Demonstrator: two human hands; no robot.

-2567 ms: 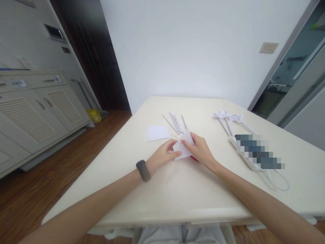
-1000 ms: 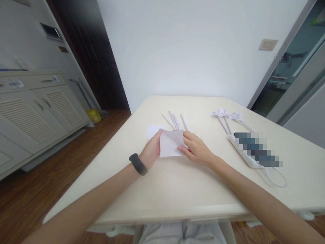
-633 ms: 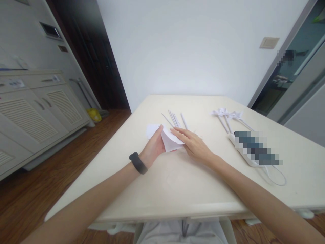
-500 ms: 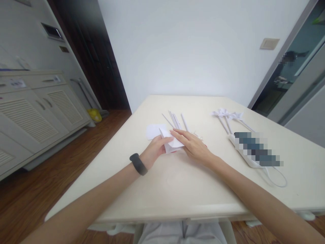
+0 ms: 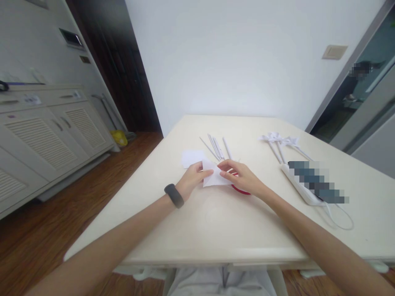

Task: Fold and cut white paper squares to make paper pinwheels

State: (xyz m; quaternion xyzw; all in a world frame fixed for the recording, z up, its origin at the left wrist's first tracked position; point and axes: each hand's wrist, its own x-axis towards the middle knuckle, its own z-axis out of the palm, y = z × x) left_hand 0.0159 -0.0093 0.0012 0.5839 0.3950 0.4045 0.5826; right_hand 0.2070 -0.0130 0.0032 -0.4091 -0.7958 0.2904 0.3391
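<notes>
Between my two hands is a small piece of folded white paper (image 5: 212, 177), raised just off the table. My left hand (image 5: 191, 179), with a black band on the wrist, pinches its left side, thumb on top. On the other side my right hand (image 5: 242, 176) grips the paper's upper right edge between thumb and fingers. A red curved object (image 5: 240, 190) shows partly beneath my right hand; its kind is hidden. Flat behind my left hand lies white paper (image 5: 193, 158). Several thin white paper sticks (image 5: 216, 147) rest beyond my fingers.
White paper flowers (image 5: 274, 137) on stems lie at the right, by a white block-shaped object (image 5: 299, 187) with a blurred-out top and a cord (image 5: 342, 226). The white table (image 5: 197, 230) meets the wall at the back. Another person (image 5: 348, 86) appears in the doorway, right.
My right hand has gone from lying flat over the paper to pinching its edge. More of the red object shows. The whole view has shifted slightly.
</notes>
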